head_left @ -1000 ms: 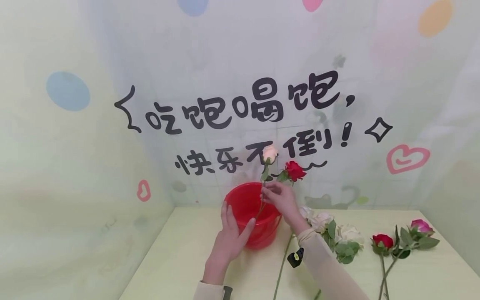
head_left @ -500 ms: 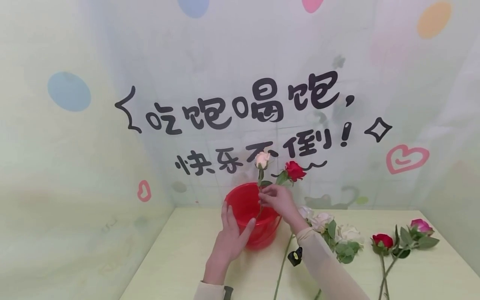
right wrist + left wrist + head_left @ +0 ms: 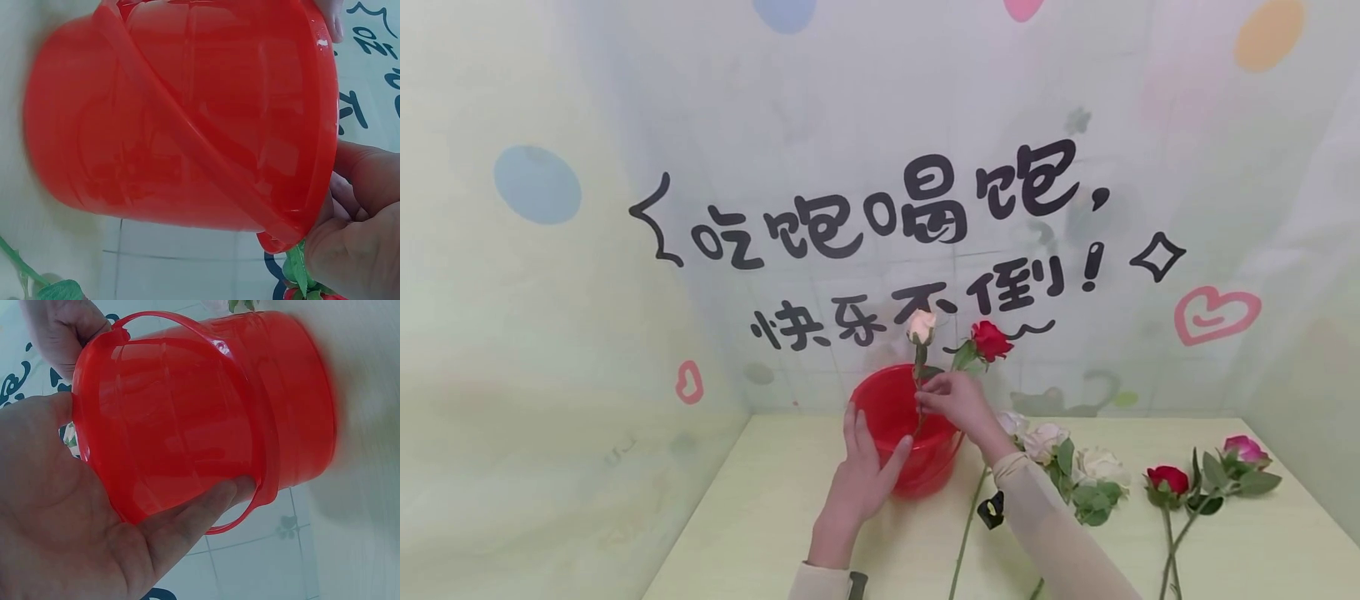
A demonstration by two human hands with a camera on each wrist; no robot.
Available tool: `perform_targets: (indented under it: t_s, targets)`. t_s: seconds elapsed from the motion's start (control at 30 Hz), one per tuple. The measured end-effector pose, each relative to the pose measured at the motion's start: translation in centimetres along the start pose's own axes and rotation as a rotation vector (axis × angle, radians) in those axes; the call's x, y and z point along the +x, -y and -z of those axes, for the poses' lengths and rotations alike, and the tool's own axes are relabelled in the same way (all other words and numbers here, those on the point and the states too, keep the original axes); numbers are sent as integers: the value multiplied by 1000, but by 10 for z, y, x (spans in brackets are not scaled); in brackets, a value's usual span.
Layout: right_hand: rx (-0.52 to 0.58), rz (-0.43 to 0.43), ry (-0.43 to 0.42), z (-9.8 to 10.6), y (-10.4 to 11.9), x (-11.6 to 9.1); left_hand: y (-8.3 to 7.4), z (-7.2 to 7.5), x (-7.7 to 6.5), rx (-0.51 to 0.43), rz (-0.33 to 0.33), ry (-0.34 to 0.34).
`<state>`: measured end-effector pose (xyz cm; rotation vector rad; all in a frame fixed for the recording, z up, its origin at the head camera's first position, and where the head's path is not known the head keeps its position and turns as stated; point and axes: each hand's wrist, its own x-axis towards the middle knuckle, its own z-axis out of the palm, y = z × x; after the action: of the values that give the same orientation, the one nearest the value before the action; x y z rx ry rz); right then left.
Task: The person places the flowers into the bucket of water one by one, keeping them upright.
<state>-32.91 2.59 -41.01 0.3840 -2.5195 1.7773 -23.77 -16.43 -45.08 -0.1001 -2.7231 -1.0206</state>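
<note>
A red plastic bucket (image 3: 917, 475) stands upright on the table. My left hand (image 3: 859, 483) holds its near left side, fingers along the outer wall and thumb at the rim; the left wrist view shows the hand (image 3: 94, 512) against the bucket wall. Over the bucket's mouth, my right hand (image 3: 958, 404) pinches the stem of a pale pink rose (image 3: 921, 327), bloom upward and lower stem reaching into the bucket. A red rose (image 3: 992, 341) leans out past the right rim, behind my right hand. The bucket wall hides the stem ends.
White roses (image 3: 1097, 471) lie on the table right of the bucket, partly under my right forearm. Farther right lie a red rose (image 3: 1167, 481) and a magenta rose (image 3: 1245, 451) with crossed stems. A printed backdrop (image 3: 880, 125) rises behind the table (image 3: 737, 517).
The pale pink rose has moved slightly left and down, its stem lower in the bucket, as my right hand lowered a little. My left hand has stayed on the bucket.
</note>
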Motion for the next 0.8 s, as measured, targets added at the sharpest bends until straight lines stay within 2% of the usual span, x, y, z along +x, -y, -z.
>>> perform_targets:
  t_s: [0.37, 0.53, 0.8]
  targets:
    - [-44, 61, 3, 0, 0, -2, 4, -4, 1, 6, -17, -20]
    - [-80, 60, -11, 0, 4, -3, 4, -5, 3, 12, 4, -6]
    - [-89, 41, -38, -2, 6, -4, 0, -2, 1, 13, -1, -21]
